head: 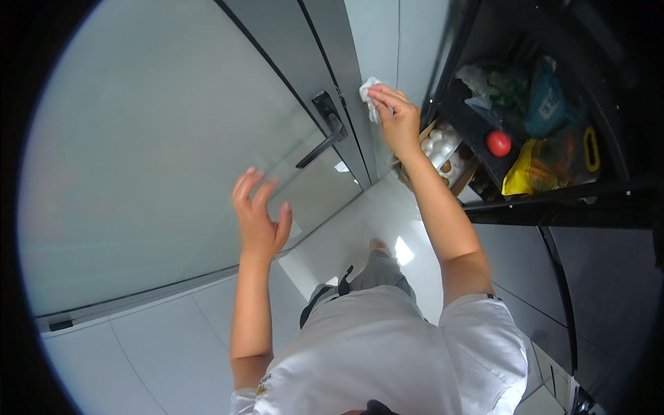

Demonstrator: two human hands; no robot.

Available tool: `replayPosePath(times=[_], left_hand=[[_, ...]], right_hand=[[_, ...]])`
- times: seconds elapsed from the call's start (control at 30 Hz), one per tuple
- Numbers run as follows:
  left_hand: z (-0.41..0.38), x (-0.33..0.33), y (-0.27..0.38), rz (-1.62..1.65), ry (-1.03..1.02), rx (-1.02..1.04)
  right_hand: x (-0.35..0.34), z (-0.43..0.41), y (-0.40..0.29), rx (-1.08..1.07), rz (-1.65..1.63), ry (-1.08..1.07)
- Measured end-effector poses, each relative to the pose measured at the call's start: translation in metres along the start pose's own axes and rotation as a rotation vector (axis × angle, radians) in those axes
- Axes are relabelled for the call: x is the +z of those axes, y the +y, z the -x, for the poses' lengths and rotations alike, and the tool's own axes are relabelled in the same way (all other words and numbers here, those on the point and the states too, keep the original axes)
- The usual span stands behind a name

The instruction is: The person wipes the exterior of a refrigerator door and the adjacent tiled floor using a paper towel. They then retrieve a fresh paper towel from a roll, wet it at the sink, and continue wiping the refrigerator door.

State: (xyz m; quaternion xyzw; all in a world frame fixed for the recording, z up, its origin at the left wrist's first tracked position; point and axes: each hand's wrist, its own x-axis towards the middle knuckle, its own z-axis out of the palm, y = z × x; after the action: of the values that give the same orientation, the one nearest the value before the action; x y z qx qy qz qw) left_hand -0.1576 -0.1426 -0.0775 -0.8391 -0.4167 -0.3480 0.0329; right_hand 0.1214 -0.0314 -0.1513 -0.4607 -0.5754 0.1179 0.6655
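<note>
A crumpled white tissue or cloth (371, 98) is pinched between the thumb and fingers of my right hand (397, 116), beside the grey door frame (346, 52) and the pale wall. My left hand (259, 215) is raised before the frosted glass door (150, 155); its fingers are spread and hold nothing, and the fingertips are slightly blurred. Between the two hands, nearer the right one, a black lever handle (320, 148) is fixed to the door's frame. Whether the cloth touches the frame or wall cannot be told.
At the right stands a black shelf rack (560, 194) with a red tomato (498, 143), a blue bag (547, 106), a yellow bag (521, 168) and other plastic bags. Cartons of eggs (441, 145) lie lower, near my right forearm. Shiny pale floor (358, 228) shows below.
</note>
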Motion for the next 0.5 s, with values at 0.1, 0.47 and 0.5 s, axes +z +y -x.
replayPosePath(times=[0.1,0.47,0.5], left_hand=[[-0.024,0.022,0.008,0.022,-0.147,-0.066],[-0.044,0.086,0.011,-0.032,-0.237,-0.166],[-0.044,0.086,0.011,-0.042,-0.233,-0.167]], right_hand=[[0.014,-0.006,-0.012,-0.005,-0.178,0.073],[0.050,0.012,0.017,-0.335,-0.013,0.080],[0.051,0.015,0.018,-0.297,-0.052,0.097]])
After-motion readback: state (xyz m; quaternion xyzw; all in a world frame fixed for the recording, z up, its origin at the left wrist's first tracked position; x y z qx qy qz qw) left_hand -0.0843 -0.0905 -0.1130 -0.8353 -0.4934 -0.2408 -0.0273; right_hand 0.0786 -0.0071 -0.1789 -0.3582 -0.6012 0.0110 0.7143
